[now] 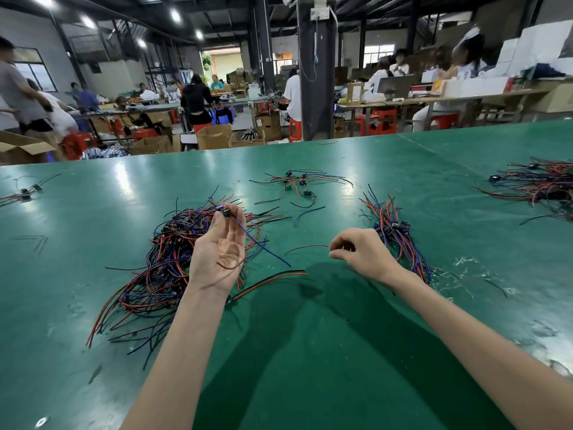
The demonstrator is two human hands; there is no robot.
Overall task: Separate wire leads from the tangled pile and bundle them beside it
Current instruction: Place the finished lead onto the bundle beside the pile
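Note:
A tangled pile (161, 262) of red, blue and black wire leads lies on the green table (310, 352), left of centre. My left hand (221, 249) is raised palm-up over the pile's right edge; its fingertips pinch a small black connector (225, 210) with a blue wire (263, 246) and a red one trailing down across the palm. My right hand (361, 252) hovers to the right and pinches the end of a thin red wire (305, 247). Just behind it lies a bundle (395, 231) of aligned leads.
A few spread leads with small green boards (297, 184) lie further back. Another wire heap (539, 184) sits at the far right, and a small cluster (23, 193) at the far left. Clear plastic scraps (465, 268) litter the right side. People work at benches behind.

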